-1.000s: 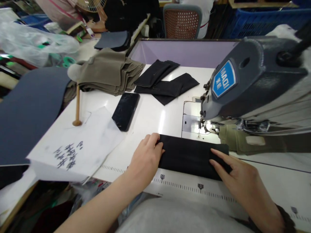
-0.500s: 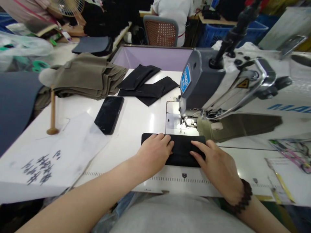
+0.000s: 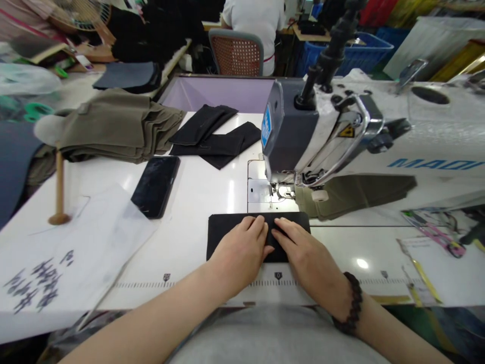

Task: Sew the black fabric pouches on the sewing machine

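A black fabric piece (image 3: 223,230) lies flat on the white sewing table, just in front of the needle plate (image 3: 257,191). My left hand (image 3: 240,250) rests on its middle, fingers bent and close together, thumb toward the right. Close beside it, my right hand (image 3: 306,258) presses on the fabric's right part with its fingertips; a dark beaded bracelet circles that wrist. The sewing machine head (image 3: 290,131) stands behind the fabric, to the right. Olive fabric (image 3: 352,194) lies under the machine arm.
Black pieces (image 3: 204,126) and a brown fabric stack (image 3: 109,124) lie behind. A phone (image 3: 156,186), paper (image 3: 87,253) and wooden-handled tool (image 3: 59,187) are at left, scissors (image 3: 435,235) at right. A person in white (image 3: 253,25) sits beyond, by a chair (image 3: 238,53).
My right hand has moved left over the black fabric, closer to my left hand. The camera view has turned slightly right, so the scene appears shifted left.
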A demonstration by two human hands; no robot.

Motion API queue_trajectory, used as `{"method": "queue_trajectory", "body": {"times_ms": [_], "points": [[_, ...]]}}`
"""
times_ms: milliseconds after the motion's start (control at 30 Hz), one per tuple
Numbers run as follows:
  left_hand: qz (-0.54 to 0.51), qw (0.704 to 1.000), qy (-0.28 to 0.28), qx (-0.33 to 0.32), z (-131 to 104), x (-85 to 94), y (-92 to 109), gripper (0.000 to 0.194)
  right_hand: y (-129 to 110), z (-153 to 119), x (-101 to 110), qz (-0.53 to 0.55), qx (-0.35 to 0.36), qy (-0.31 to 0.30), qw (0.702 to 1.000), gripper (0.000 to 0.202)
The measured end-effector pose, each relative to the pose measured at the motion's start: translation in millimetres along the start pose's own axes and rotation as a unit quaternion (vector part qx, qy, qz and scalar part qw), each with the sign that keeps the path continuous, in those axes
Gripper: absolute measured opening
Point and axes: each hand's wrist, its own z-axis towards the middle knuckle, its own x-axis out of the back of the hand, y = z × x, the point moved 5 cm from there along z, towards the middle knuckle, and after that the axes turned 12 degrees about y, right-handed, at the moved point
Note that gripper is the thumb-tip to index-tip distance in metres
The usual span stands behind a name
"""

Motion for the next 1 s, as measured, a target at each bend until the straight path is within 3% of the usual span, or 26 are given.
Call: {"method": "queue_trajectory", "body": {"times_ms": [200, 467, 733, 867, 1000], "points": [[-0.037, 0.997, 0.019, 0.062, -7, -4.5, -2, 0.043, 0, -3, -4, 0.026, -0.022, -0.005, 0.999, 0.033], [-0.052, 0.992, 0.067, 0.097, -16, -9.8, -4, 0.044, 1, -12, -14, 0.013, -0.021, -0.013, 1.000, 0.037], [-0.080, 0.989, 0.057, 0.108, -17, -11.1, -6, 0.051, 4, -16, -17, 0.025, -0.020, -0.035, 0.999, 0.047], [-0.048, 0.992, 0.039, 0.110, -31, -8.2, -22, 0.063, 4, -16, -17, 0.019, -0.016, -0.030, 0.999, 0.046], [0.018, 0.991, 0.017, 0.135, -64, -3.5, -50, 0.071, 3, -16, -18, 0.015, -0.015, -0.035, 0.999, 0.046]]}}
